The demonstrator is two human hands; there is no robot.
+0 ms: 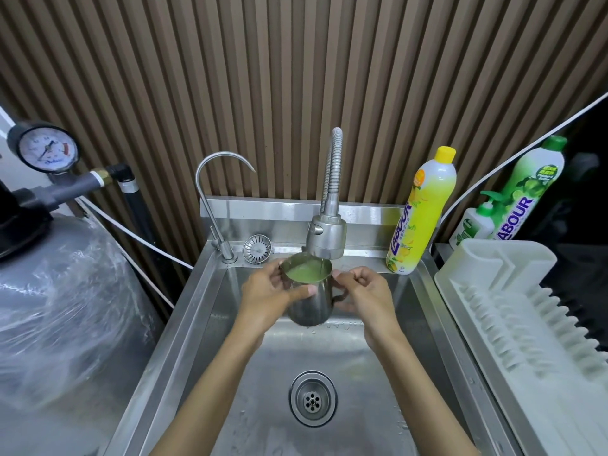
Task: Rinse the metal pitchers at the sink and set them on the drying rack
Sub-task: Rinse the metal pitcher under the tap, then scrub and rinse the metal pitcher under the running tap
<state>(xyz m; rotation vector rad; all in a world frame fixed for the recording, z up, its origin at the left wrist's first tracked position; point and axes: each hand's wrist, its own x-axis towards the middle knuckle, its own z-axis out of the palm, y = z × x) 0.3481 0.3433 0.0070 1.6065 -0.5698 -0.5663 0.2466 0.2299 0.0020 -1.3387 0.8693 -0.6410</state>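
The left hand (266, 291) grips the pitcher (309, 307) body and the right hand (365, 291) grasps its handle, placing the mouth under the spray head (327, 238) at the sink (210, 291) rear edge for rinsing.

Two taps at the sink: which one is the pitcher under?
The spray tap with the coiled hose, mid-sink; the pitcher is held just below its wide head. The thin gooseneck tap stands further left, away from the pitcher.

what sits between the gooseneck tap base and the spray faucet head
A round metal sink strainer, lying on the sink ledge, as the head view shows.
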